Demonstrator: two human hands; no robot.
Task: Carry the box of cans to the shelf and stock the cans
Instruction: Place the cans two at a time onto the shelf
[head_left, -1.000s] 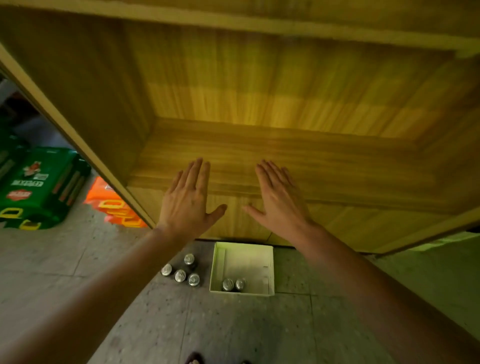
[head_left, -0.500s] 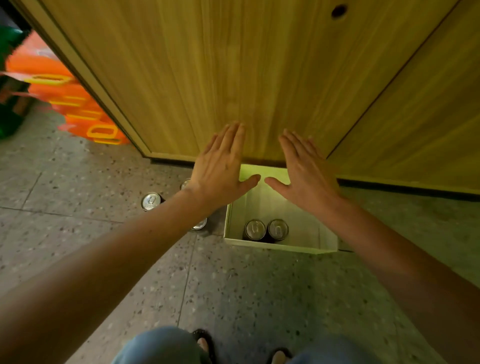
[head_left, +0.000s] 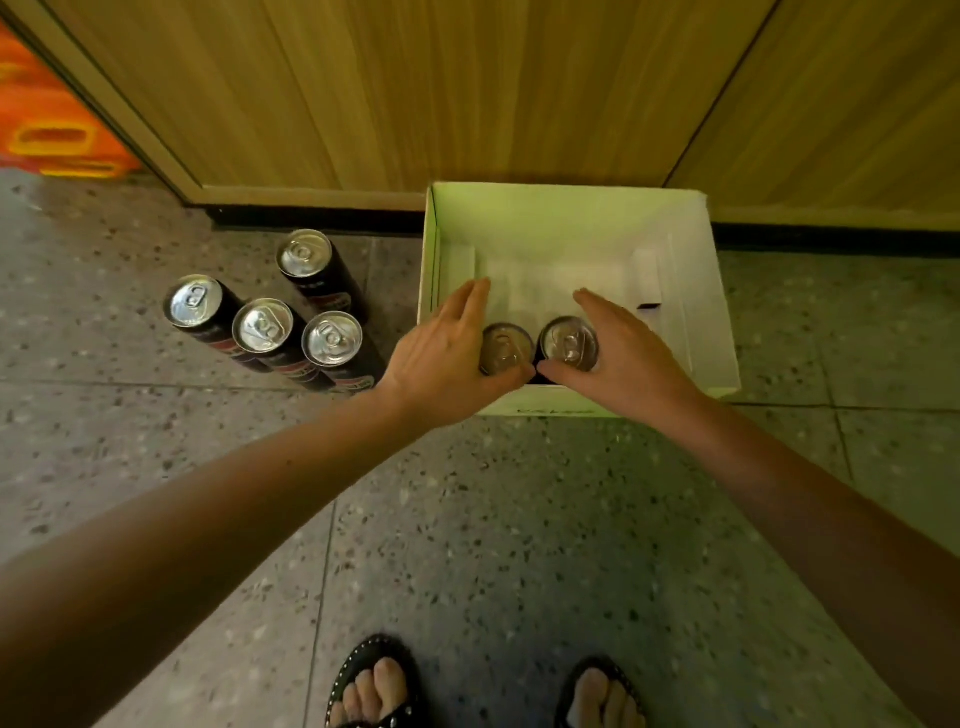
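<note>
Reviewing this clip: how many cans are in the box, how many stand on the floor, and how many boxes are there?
Cans in the box: 2, one by the left hand, one by the right hand
Cans on the floor: 4
Boxes: 1
Total: 6 cans, 1 box

Two cans (head_left: 537, 345) in box (head_left: 711, 312) — four cans (head_left: 265, 312) left, on floor (head_left: 467, 519).

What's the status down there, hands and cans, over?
Left hand and right hand open, one at each of two cans in the white box, no grip yet. Four cans upright on the floor beside it. Nothing blocking.
</note>
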